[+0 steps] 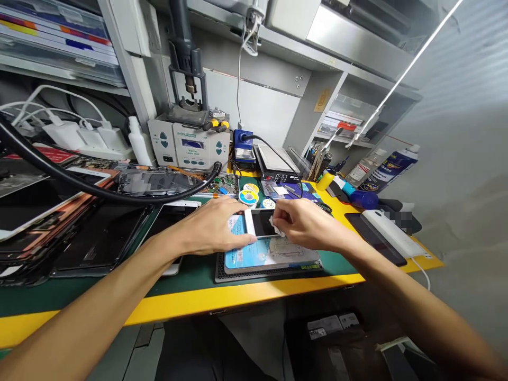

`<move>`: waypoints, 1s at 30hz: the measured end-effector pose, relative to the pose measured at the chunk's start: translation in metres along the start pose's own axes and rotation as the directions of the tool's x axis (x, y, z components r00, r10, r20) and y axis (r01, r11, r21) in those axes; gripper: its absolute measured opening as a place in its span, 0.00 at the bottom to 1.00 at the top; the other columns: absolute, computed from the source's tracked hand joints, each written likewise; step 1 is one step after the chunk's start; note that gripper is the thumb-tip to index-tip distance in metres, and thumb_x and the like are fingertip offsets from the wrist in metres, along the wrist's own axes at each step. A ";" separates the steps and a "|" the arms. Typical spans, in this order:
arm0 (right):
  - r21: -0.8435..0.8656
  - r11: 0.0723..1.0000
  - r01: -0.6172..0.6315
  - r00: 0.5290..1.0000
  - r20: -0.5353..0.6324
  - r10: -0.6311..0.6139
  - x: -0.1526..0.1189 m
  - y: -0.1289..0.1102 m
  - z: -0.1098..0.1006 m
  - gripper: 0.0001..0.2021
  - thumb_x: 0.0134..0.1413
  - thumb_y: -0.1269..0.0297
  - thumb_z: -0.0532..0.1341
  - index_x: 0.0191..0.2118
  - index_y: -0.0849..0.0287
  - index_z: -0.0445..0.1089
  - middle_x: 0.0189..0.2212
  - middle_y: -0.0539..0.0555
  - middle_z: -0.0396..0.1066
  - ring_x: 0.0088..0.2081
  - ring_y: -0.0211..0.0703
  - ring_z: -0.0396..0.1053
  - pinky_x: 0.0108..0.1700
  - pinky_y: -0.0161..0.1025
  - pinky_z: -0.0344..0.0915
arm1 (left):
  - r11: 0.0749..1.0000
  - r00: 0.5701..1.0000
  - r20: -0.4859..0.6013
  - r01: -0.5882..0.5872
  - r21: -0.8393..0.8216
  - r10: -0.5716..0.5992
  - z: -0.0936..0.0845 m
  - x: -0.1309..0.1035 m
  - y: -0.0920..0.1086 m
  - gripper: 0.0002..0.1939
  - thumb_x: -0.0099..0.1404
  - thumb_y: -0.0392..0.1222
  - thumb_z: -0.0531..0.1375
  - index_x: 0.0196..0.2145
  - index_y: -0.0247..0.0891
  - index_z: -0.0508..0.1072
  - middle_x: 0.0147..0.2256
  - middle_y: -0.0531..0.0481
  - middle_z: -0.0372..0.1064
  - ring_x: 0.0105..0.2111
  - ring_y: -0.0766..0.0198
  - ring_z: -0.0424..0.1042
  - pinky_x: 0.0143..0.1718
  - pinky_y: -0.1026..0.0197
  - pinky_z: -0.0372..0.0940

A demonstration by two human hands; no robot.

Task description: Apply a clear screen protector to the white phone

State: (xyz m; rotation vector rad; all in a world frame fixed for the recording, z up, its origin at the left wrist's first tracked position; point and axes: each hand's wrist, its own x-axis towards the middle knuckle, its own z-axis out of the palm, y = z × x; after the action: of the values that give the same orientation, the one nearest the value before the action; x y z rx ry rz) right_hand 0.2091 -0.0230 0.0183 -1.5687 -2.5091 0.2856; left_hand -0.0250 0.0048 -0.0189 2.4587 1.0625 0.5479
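A phone [262, 223] with a white end and a dark screen lies sideways on a blue-and-white packet [257, 254]. My left hand [214, 225] grips its left end, thumb at the near edge and fingers at the far edge. Bunched in the closed fingers of my right hand [299, 219] is a white wipe [277, 227], touching the right part of the screen. That hand hides the phone's right end. Beneath the packet is a dark perforated mat [270, 277].
Solder spools [248, 198] stand just behind the phone. A black hose [119, 198] arches across the left side from a grey rework station [194, 145]. Stacked tablets [99, 233] lie left. A spray can [391, 169] and white power strip [392, 233] are right.
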 end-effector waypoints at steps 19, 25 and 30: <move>-0.042 0.996 -0.079 0.990 -0.120 0.074 -0.010 -0.022 0.022 0.06 0.61 0.65 0.58 0.32 0.57 0.69 0.26 0.51 0.72 0.26 0.39 0.62 0.30 0.36 0.49 | 0.992 0.987 -0.099 -0.123 0.025 0.125 0.004 0.001 -0.007 0.22 0.56 0.58 0.66 0.44 0.44 0.79 0.44 0.47 0.78 0.45 0.50 0.74 0.48 0.53 0.66; -0.073 0.942 -0.328 0.943 -0.082 0.322 -0.015 0.015 0.000 0.08 0.60 0.63 0.59 0.30 0.57 0.68 0.26 0.52 0.73 0.27 0.41 0.65 0.29 0.36 0.51 | 0.994 0.989 -0.101 -0.105 0.011 0.106 0.006 0.001 -0.008 0.26 0.56 0.61 0.65 0.45 0.41 0.79 0.45 0.44 0.78 0.45 0.49 0.75 0.48 0.54 0.67; -0.216 0.925 -0.312 0.949 -0.124 0.291 0.008 -0.010 0.009 0.07 0.61 0.68 0.56 0.33 0.59 0.69 0.30 0.56 0.75 0.30 0.44 0.69 0.30 0.37 0.51 | 0.997 0.994 -0.082 -0.079 -0.005 0.078 0.007 0.002 -0.008 0.23 0.55 0.59 0.66 0.42 0.41 0.79 0.42 0.45 0.78 0.42 0.50 0.76 0.44 0.56 0.67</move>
State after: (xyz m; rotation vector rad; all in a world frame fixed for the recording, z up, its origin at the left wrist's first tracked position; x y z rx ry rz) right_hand 0.1949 -0.0204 0.0128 -2.0141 -2.2946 -0.0473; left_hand -0.0246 0.0094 -0.0285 2.4983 0.9961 0.6817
